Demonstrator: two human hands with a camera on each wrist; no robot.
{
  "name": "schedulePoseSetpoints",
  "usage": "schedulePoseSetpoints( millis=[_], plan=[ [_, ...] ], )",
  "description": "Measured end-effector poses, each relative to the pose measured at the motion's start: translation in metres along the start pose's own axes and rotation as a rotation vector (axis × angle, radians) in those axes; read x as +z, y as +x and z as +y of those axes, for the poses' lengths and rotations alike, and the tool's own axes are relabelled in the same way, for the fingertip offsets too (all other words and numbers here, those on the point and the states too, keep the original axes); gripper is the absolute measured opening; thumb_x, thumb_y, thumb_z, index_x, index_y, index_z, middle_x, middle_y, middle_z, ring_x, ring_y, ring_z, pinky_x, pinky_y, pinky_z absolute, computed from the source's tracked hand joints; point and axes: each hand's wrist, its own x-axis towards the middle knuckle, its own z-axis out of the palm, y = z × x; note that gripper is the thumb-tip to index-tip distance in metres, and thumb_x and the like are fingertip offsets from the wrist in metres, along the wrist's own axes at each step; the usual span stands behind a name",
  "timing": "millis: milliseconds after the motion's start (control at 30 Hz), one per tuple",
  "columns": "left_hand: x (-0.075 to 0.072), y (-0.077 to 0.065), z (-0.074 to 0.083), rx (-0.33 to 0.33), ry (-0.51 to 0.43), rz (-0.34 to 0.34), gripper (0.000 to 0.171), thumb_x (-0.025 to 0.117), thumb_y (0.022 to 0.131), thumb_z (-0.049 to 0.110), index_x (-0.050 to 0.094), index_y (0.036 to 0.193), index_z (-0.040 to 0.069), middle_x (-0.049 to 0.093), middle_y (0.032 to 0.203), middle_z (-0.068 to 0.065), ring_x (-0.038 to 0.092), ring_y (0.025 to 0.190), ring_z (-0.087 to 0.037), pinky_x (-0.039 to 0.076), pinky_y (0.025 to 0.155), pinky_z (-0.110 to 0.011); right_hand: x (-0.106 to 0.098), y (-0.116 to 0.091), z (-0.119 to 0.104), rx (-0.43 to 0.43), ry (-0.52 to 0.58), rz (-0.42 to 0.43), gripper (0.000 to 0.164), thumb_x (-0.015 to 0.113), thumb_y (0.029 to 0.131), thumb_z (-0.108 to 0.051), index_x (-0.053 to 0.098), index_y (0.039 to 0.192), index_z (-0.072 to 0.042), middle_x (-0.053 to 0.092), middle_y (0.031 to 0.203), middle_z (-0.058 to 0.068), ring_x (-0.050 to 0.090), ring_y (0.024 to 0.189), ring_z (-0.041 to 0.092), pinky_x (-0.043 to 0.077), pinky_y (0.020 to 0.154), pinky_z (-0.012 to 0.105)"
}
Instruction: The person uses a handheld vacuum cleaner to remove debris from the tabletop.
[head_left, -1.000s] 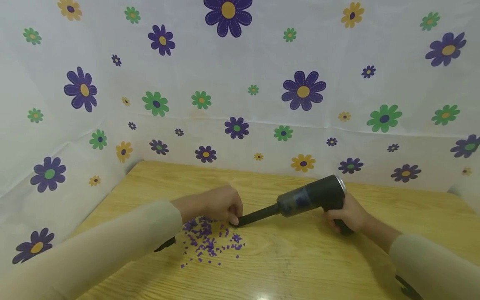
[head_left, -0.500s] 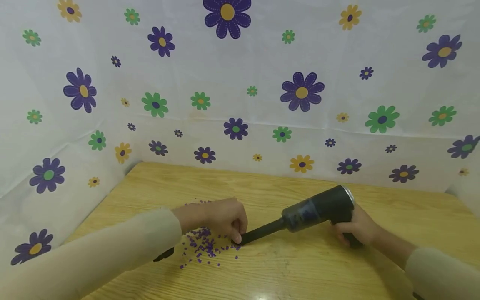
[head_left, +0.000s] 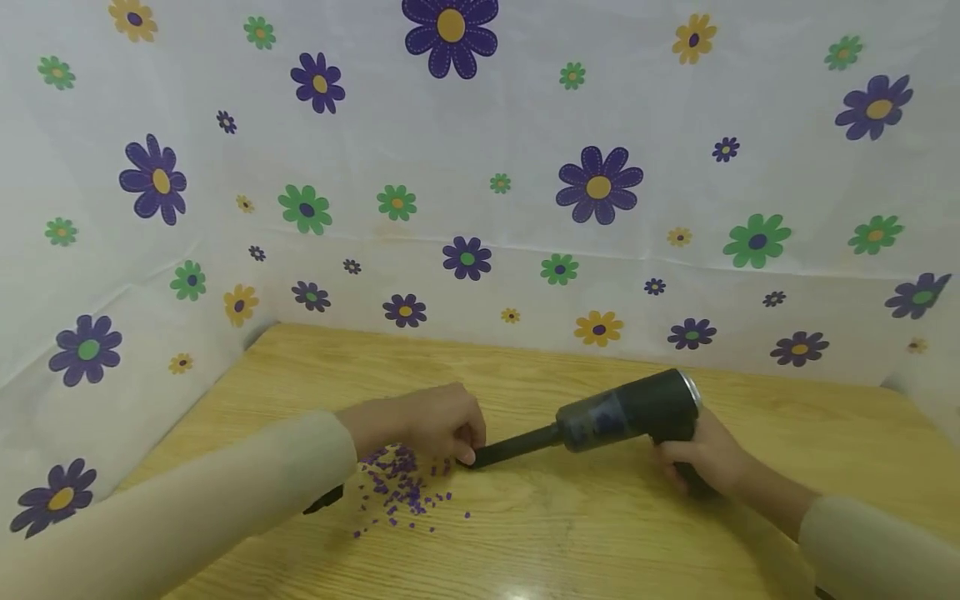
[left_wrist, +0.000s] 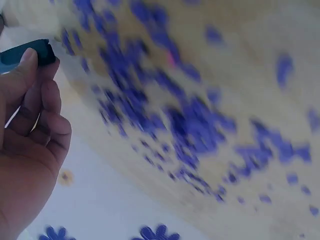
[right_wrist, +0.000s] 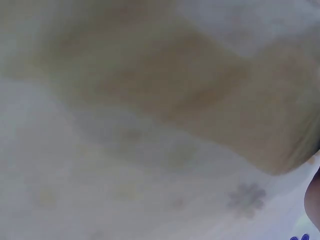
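Note:
A black handheld vacuum cleaner (head_left: pixel 630 408) with a clear dust chamber and a long narrow nozzle (head_left: pixel 517 446) slants across the table. My right hand (head_left: pixel 708 454) grips its handle at the right. The left hand (head_left: pixel 442 425) pinches the nozzle's tip between thumb and fingers; the left wrist view shows that dark tip (left_wrist: pixel 45 52) above the thumb. Small purple bits (head_left: pixel 401 483) lie scattered on the wood beside and below the left hand, partly hidden by it. In the right wrist view only a blurred edge of the hand (right_wrist: pixel 314 200) shows.
The wooden table (head_left: pixel 562 533) has a light grain. A white cloth with printed flowers (head_left: pixel 510 125) stands up behind it and along its left side. A small dark object (head_left: pixel 324 500) shows under the left sleeve.
Both hands and the vacuum cleaner came nearer to me, then shifted slightly back and left. Purple bits near the nozzle tip have become fewer.

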Motion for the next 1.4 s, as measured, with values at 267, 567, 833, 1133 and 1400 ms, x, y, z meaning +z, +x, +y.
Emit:
schedulePoseSetpoints(
  millis=[267, 567, 833, 1133, 1400],
  plan=[
    [-0.001, -0.014, -0.026, -0.093, 0.016, 0.019, 0.003, 0.078, 0.086, 0.013, 0.079, 0.083, 0.012, 0.074, 0.077, 0.006, 0.064, 0.067, -0.001, 0.054, 0.07, -0.018, 0.016, 0.032, 0.002, -0.022, -0.002, -0.006, 0.013, 0.06, 0.081, 0.01, 0.049, 0.088, 0.012, 0.055, 0.053, 0.01, 0.052, 0.038, 0.016, 0.048, 0.036, 0.037],
    [0.009, -0.026, 0.003, -0.009, -0.062, -0.022, 0.008, 0.08, 0.083, 0.013, 0.076, 0.076, 0.013, 0.069, 0.069, 0.01, 0.056, 0.06, 0.004, 0.05, 0.06, -0.014, 0.014, 0.017, 0.003, -0.073, 0.027, -0.095, 0.012, 0.057, 0.079, 0.013, 0.048, 0.086, 0.009, 0.048, 0.051, 0.027, 0.052, 0.036, 0.018, 0.047, 0.033, 0.035],
    [0.016, -0.014, 0.022, 0.039, -0.119, -0.029, 0.005, 0.079, 0.084, 0.01, 0.076, 0.08, 0.01, 0.072, 0.073, 0.006, 0.058, 0.063, 0.006, 0.05, 0.062, -0.011, -0.002, -0.009, 0.006, -0.071, 0.043, -0.095, 0.016, 0.056, 0.082, 0.013, 0.047, 0.092, 0.006, 0.048, 0.051, 0.027, 0.052, 0.034, 0.02, 0.046, 0.032, 0.035],
    [0.013, -0.021, 0.026, -0.003, -0.152, -0.074, 0.009, 0.082, 0.081, 0.009, 0.074, 0.077, 0.011, 0.068, 0.069, 0.009, 0.058, 0.061, 0.005, 0.051, 0.061, -0.013, 0.008, -0.014, -0.002, -0.064, 0.074, -0.11, 0.012, 0.056, 0.081, 0.014, 0.049, 0.088, 0.009, 0.049, 0.051, 0.025, 0.052, 0.034, 0.022, 0.046, 0.032, 0.035],
    [0.002, -0.015, -0.007, -0.059, 0.033, 0.037, 0.004, 0.079, 0.084, 0.009, 0.077, 0.085, 0.012, 0.073, 0.078, 0.005, 0.063, 0.069, -0.001, 0.054, 0.069, -0.017, 0.017, 0.007, -0.007, 0.118, -0.038, 0.053, 0.016, 0.063, 0.081, 0.002, 0.05, 0.088, 0.007, 0.056, 0.052, 0.002, 0.053, 0.038, 0.014, 0.049, 0.036, 0.039]
  ],
)
